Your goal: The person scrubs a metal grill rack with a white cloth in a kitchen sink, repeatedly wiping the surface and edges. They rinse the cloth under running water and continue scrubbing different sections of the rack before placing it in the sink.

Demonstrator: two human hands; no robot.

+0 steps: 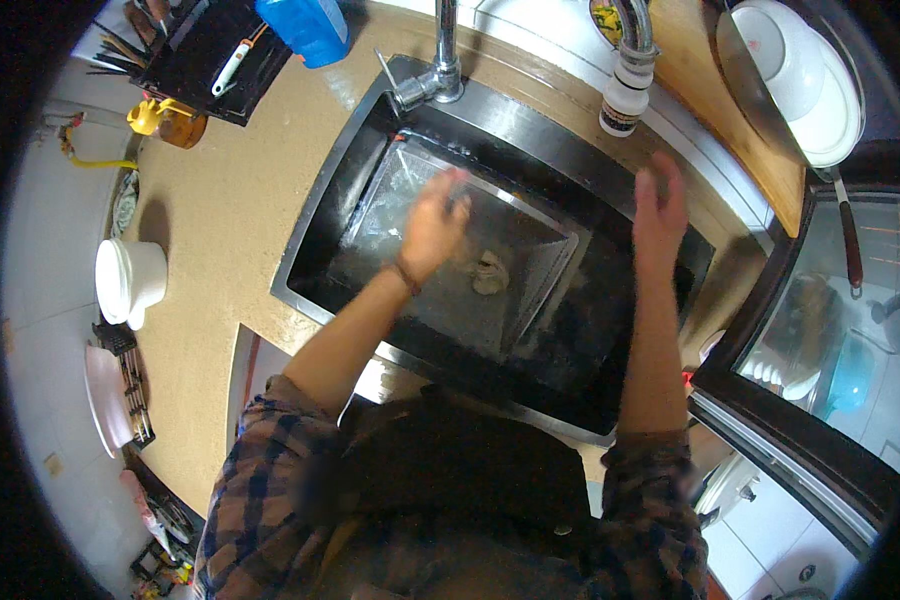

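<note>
A metal mesh filter panel (546, 274) lies tilted inside the dark sink (570, 375), with white suds on its left part. My left hand (435, 231) hovers over the panel, blurred, thumb and fingers apart with nothing plain between them. Just right of that wrist, a small crumpled beige scrubber or cloth (489, 272) rests on the panel. Over the sink's right side is my right hand (660, 199), its fingers spread and holding nothing. The chrome faucet (424, 86) stands at the sink's back edge.
Behind the sink hangs a white-ended hose fitting (622, 105). A wooden board (720, 112) and a pan (765, 90) with white bowls stand back right, above a glass-doored cabinet (817, 315). On the left counter are a blue bottle (311, 30), a black rack (210, 60) and a white tub (131, 281).
</note>
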